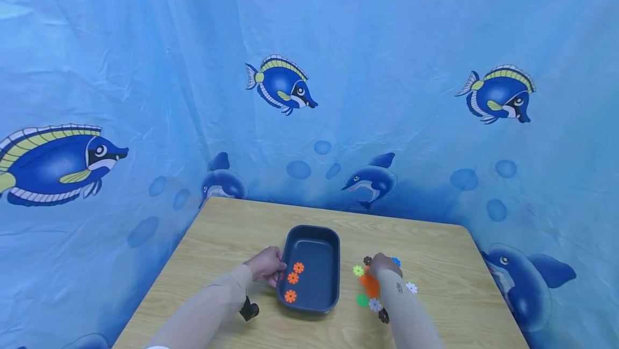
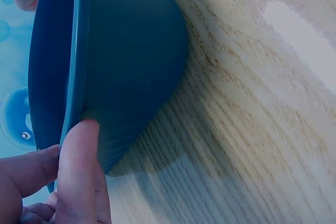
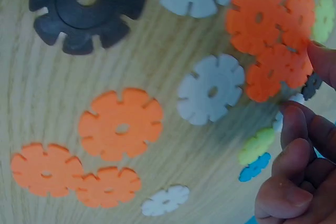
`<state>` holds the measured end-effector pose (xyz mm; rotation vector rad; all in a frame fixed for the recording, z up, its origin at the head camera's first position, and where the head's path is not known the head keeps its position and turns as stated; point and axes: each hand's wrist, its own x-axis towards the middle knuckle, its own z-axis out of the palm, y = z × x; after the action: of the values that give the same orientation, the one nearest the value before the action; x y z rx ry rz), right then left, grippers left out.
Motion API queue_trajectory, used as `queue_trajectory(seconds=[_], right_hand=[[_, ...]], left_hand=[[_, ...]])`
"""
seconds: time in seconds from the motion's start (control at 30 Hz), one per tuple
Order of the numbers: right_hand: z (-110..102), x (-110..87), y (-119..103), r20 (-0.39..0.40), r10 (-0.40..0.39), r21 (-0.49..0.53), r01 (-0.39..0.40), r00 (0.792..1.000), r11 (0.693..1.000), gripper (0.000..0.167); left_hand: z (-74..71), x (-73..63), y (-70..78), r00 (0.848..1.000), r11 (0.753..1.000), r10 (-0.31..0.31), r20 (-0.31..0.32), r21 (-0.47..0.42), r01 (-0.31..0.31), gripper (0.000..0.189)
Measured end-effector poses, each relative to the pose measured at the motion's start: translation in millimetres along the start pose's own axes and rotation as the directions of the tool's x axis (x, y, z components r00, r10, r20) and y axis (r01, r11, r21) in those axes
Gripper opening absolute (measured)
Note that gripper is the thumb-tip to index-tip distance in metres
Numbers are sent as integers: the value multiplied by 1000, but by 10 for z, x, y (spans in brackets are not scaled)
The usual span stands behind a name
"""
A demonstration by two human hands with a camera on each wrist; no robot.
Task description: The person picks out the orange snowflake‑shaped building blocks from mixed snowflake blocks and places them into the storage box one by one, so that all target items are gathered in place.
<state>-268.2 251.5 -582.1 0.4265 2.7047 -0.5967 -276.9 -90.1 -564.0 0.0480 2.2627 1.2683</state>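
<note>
Gripping pan (image 1: 316,263) with left hand (image 1: 267,264); poising right hand (image 1: 386,264), thumb parted from fingers, beside orange discs (image 1: 370,284) toward right edge of table (image 1: 450,268); apparently picking, next needing pinch

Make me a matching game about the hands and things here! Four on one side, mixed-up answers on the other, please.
Column one:
1. Left hand
2. Right hand
3. Rectangular pan
4. Fish-print backdrop

Column two:
A. Behind the wooden table
B. Has orange discs inside
C. Pinching the pan's rim
D. At the loose slotted discs

Pairs: 1-C, 2-D, 3-B, 4-A
</note>
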Motion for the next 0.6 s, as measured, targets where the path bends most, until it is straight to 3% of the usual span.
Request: queue_trajectory(seconds=[0.17,0.37,0.6], right_hand=[[34,-12,-18,-16,20,3,-20,1000,1000,20],[52,-35,22,11,3,116,-5,1000,993,10],[77,37,66,46,-9,181,0,999,983,15]], left_hand=[[4,26,-10,1000,1000,-5,-4,8,5,18],[1,2,7,1000,1000,0,-4,9,0,17],[4,-27,37,1000,1000,-5,-11,13,5,16]])
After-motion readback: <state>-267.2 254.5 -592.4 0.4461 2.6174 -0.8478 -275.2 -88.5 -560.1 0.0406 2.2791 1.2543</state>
